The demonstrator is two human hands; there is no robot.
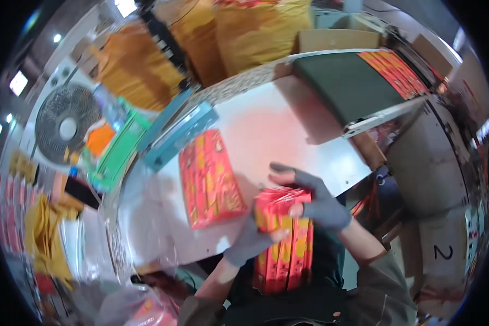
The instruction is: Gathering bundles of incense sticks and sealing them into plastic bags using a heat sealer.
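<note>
A bundle of red and yellow packets [281,252] stands upright close against my body, in front of the table's near edge. My left hand [251,239], in a grey glove with bare fingertips, grips its left side with the thumb across the front. Around the top right corner is my right hand [319,201], gloved the same way. Its thumb presses on the front face, while its fingers reach over behind the loose, ruffled upper end. Left of the hands, a clear-wrapped pack of similar red packets [209,179] lies on the white tabletop [261,125].
A dark green conveyor belt [331,89] carries a row of red packets [394,73] at the back right. Blue-grey box-like holders [182,136], a green basket [119,149] and a fan [68,127] stand left. Large yellow sacks [261,35] line the back.
</note>
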